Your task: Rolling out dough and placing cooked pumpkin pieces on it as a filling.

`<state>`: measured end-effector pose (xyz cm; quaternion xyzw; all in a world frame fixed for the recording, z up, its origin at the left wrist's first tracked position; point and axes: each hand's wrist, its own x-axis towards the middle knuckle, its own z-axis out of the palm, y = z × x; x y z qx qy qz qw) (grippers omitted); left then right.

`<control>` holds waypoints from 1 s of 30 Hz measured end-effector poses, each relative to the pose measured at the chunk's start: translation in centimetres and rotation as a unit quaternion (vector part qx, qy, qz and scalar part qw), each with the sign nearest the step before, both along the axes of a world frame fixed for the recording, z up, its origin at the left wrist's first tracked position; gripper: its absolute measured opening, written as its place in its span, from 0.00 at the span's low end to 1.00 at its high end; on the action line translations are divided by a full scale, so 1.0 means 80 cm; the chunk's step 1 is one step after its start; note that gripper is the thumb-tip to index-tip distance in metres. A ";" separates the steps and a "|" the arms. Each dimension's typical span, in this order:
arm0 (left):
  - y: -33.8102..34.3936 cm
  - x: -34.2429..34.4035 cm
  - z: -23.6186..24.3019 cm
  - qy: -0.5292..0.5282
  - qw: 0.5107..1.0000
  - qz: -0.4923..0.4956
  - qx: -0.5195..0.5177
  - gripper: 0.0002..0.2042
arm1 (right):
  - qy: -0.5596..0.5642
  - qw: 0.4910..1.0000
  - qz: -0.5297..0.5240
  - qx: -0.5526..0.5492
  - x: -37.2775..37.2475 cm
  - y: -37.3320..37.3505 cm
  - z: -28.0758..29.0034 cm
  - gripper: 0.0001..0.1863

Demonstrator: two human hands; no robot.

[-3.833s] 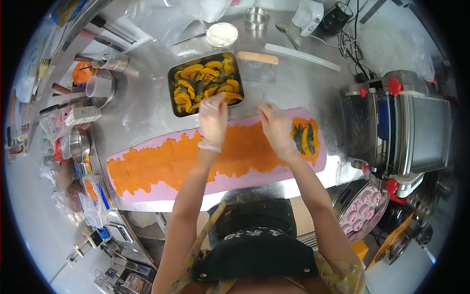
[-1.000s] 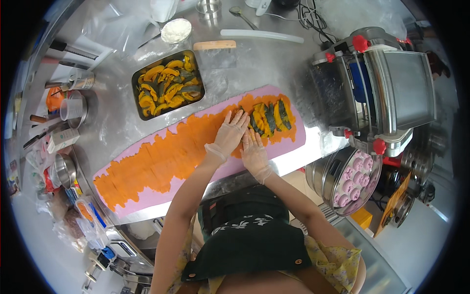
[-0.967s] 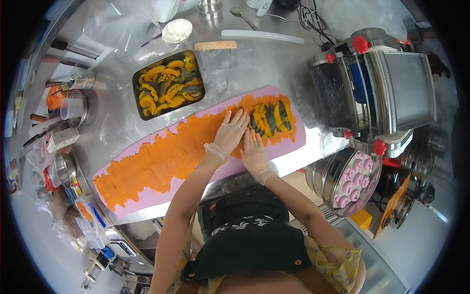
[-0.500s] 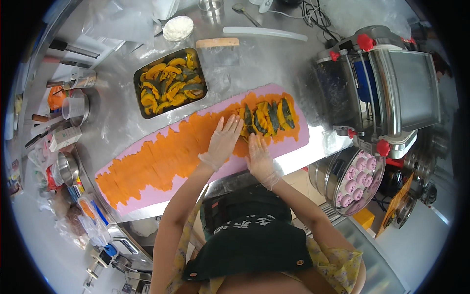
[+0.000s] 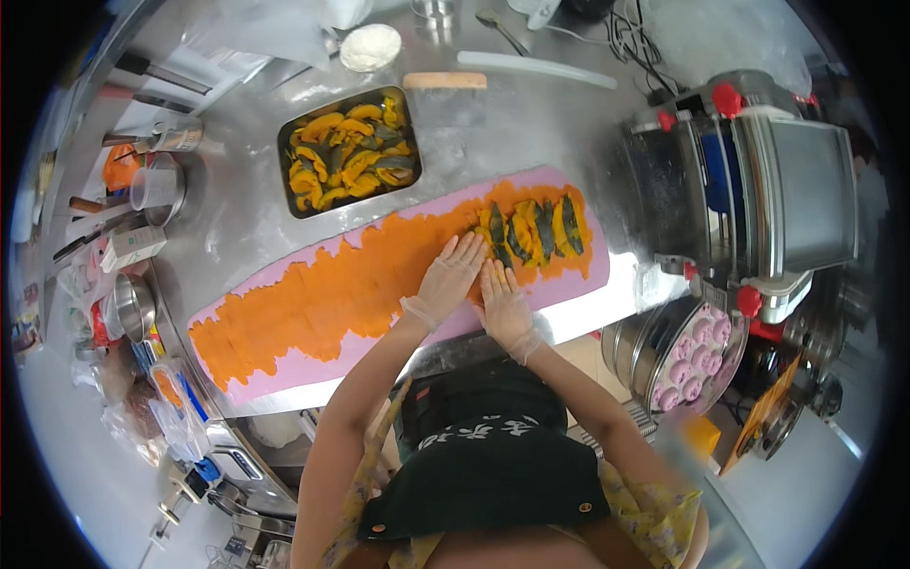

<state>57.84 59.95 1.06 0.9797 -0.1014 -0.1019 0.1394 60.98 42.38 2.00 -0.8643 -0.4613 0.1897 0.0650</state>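
A long sheet of pink dough (image 5: 275,387) lies slantwise on the steel table, covered in a rough-edged orange layer (image 5: 322,303). Toward its right end several green-skinned pumpkin slices (image 5: 542,230) are set side by side on the orange. My left hand (image 5: 448,278), in a clear glove, lies with fingers stretched out, its fingertips at the left edge of the slices. Just right of it, my gloved right hand (image 5: 505,308) rests with extended fingers, its tips against the near edge of the slices. A metal tray (image 5: 284,175) behind the dough holds more pumpkin slices.
A dough-rolling machine (image 5: 806,190) with red knobs stands at the right. Below it, round steamer trays (image 5: 654,360) hold pink shaped pieces. A wooden-handled scraper (image 5: 445,82), a white rod (image 5: 536,68) and a bowl of white powder (image 5: 371,47) lie at the back.
The whole view has shifted slightly, so the table's things appear farther right. Both hands stay at the left and near edges of the pumpkin slices, with little movement relative to them.
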 end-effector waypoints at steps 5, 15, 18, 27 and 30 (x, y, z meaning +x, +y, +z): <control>0.008 -0.005 -0.008 -0.036 0.998 0.058 0.018 0.30 | -0.032 0.987 -0.054 0.145 0.028 0.036 0.025 0.35; 0.190 0.034 0.024 -0.301 0.869 0.393 0.002 0.15 | -0.062 0.960 -0.011 0.274 0.166 0.274 0.014 0.17; 0.220 0.052 0.036 -0.237 0.878 0.411 0.062 0.14 | -0.080 0.985 0.031 0.152 0.174 0.293 -0.003 0.19; 0.245 0.105 0.034 -0.179 0.948 0.248 0.091 0.14 | 0.424 0.818 -0.314 0.228 0.209 0.240 0.052 0.14; 0.231 0.131 0.020 -0.043 0.962 0.238 0.123 0.14 | 0.492 0.771 -0.362 0.180 0.181 0.177 0.082 0.14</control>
